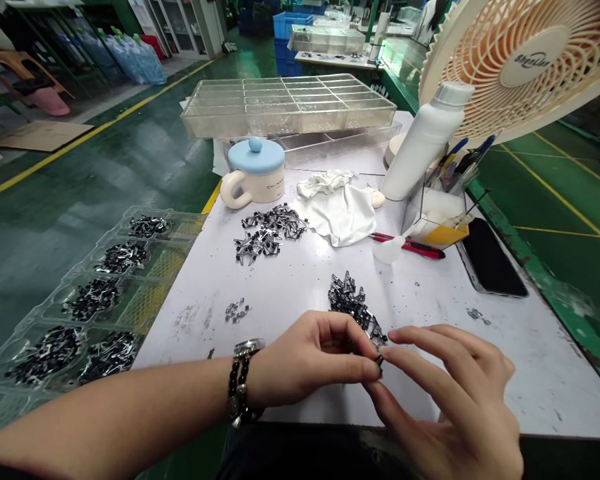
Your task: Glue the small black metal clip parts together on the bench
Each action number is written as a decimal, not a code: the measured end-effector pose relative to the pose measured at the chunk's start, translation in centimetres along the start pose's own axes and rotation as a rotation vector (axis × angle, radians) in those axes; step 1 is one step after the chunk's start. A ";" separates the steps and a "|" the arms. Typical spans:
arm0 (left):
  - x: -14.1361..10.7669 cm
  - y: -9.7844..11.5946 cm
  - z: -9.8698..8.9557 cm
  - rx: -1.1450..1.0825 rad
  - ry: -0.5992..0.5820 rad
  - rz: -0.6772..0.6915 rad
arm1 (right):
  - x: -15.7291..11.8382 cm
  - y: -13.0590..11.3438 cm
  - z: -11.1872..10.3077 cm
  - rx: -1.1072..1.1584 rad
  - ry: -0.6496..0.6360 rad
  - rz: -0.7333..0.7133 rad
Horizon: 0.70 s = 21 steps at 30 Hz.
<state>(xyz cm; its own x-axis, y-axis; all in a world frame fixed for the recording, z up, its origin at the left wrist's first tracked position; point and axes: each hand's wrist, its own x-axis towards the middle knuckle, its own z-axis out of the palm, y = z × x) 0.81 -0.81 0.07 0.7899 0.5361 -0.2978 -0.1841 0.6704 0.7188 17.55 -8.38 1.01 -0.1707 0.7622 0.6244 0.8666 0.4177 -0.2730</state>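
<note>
My left hand [313,360] pinches a small black-and-silver metal part [379,360] between thumb and index finger. My right hand [450,393] meets it from the right. Its thumb and index fingertips are at the same part, the other fingers loosely spread; the fingertips hide much of the part. Just beyond the hands lies a pile of similar black-and-silver metal pieces [349,297]. Farther off, a second pile of such pieces [270,230] shows more silver. Tiny silver bits [237,311] lie to the left, and a few more silver bits [476,316] to the right.
A clear compartment tray [155,267] with heaps of parts stands left of the white table [290,280]. Behind are a lidded mug [263,183], a white cloth [337,207] and stacked divided trays [295,117]. A white bottle [420,147], pen holder [430,213], phone [495,257] and fan [520,73] flank the right.
</note>
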 end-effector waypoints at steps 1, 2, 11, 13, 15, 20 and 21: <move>0.0 0.0 0.1 0.025 0.010 0.000 | 0.0 0.0 0.0 -0.012 -0.001 -0.004; 0.0 0.0 0.1 0.054 0.020 -0.002 | 0.0 0.1 0.0 -0.022 -0.002 -0.011; 0.6 3.8 -0.8 0.615 0.123 0.030 | -0.7 1.1 1.6 0.072 -0.031 0.103; 0.4 6.1 -2.2 0.872 0.313 0.111 | -1.0 1.4 2.5 0.066 -0.071 0.182; 0.0 7.9 -3.9 1.155 0.594 0.208 | -1.2 1.5 3.3 0.016 -0.140 0.258; -0.2 9.2 -7.6 1.666 0.831 0.111 | -1.8 1.8 3.8 -0.067 -0.197 0.376; -0.1 9.0 -8.0 1.736 0.825 0.086 | -2.0 1.9 3.7 -0.064 -0.176 0.390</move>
<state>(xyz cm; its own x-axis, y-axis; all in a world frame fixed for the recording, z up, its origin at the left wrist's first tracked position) -5.59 9.27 1.60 0.2851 0.9578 -0.0374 0.9067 -0.2568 0.3347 17.78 -7.30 -3.41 0.1031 0.9321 0.3472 0.9085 0.0538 -0.4144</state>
